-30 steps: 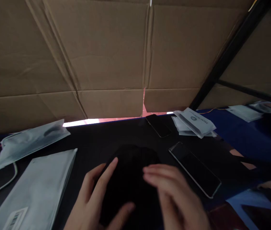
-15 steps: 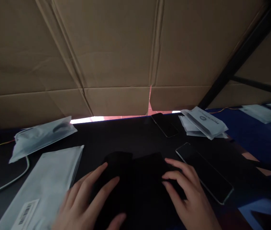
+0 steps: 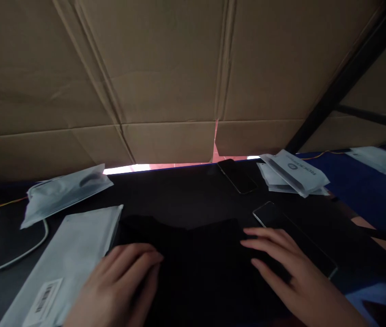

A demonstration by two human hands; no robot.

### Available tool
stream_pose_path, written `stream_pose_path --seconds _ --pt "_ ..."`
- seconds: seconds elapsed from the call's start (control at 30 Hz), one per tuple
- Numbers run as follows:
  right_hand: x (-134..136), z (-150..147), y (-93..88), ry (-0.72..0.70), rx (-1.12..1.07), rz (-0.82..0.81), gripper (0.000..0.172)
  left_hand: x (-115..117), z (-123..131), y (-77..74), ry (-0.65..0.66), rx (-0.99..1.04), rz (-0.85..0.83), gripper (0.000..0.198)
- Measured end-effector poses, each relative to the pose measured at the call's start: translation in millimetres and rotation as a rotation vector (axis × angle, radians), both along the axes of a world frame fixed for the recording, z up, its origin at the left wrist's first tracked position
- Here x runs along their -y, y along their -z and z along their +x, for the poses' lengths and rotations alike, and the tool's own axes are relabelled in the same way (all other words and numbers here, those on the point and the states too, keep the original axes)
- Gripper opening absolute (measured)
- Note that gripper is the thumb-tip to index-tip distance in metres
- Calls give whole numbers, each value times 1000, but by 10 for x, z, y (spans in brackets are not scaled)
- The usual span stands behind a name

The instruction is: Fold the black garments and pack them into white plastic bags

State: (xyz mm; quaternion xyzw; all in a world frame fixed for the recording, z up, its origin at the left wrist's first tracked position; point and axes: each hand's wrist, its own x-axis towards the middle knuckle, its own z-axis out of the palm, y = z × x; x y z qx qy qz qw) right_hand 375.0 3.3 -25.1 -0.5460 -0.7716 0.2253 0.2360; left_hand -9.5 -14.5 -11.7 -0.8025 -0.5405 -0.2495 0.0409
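A black cloth item [image 3: 199, 263] lies between my hands on the black tabletop; its exact kind is hard to make out in the dim light. My left hand [image 3: 121, 272] is closed over its left part, thumb and fingertips pinched together on the fabric. At the cloth's right edge, my right hand [image 3: 281, 263] has its fingers apart and holds nothing. Partly behind that hand lies a dark phone with a pale rim [image 3: 302, 236]. Beside my left wrist is a large frosted plastic bag [image 3: 66, 250] with a barcode label [image 3: 44, 299].
A smaller frosted bag [image 3: 68, 190] and a white cable [image 3: 12, 265] lie at the left. Another phone [image 3: 237, 175] rests near the far edge, left of stacked printed pouches [image 3: 293, 172]. Cardboard [image 3: 168, 68] walls off the back, with a black metal bar [image 3: 343, 77] at the right.
My left hand has gone from spread fingers to a pinch, and the black cloth now reaches farther left. My right hand has shifted slightly right, covering part of the nearer phone.
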Motion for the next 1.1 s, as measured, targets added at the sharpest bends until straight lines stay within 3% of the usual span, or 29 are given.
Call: stream_pose_path --seconds 0.07,0.13,0.23,0.3,0.37,0.43,0.47,0.53,0.63,0.7,0.8,0.9,0.97,1.03,1.1 --pt "-149 -100 -18 -37 67 -8 30 -103 132 81 27 -52 -105 18" --pt "-289 -156 -53 -87 87 -11 13 -157 80 197 -27 -91 -142 22" --pt "-482 -184 -132 -115 44 -17 14 -143 -184 339 -105 -157 -103 64" --pt "-602 -232 -180 -15 -39 72 13 -127 -318 346 -102 -228 -107 91" --pt "-685 -342 -208 212 -122 255 8 -150 -330 272 -68 -290 -95 98" --pt "-691 -496 -212 386 -164 478 14 -210 -218 161 -36 -314 -18 95" --pt "-662 -575 -204 372 -162 557 19 -245 -132 112 -30 -313 24 91" --pt "-555 -707 -162 142 -104 607 28 -303 51 59 -7 -304 67 81" --pt "-385 -786 -36 -250 101 430 45 -322 213 130 64 -321 41 75" --pt "-328 -762 69 -330 226 292 54 -295 210 253 45 -334 1 76" --pt "-315 -680 203 -224 314 198 67 -246 124 457 -107 -291 -52 77" --pt "-308 -620 284 -74 345 212 75 -230 50 583 -218 -226 -69 82" --pt "-289 -606 304 -20 356 243 80 -245 -3 594 -228 -196 -56 78" --pt "-276 -604 285 18 364 281 79 -280 -78 542 -147 -193 -53 61" --pt "-295 -606 223 58 365 310 65 -337 -161 436 -92 -224 -72 54"
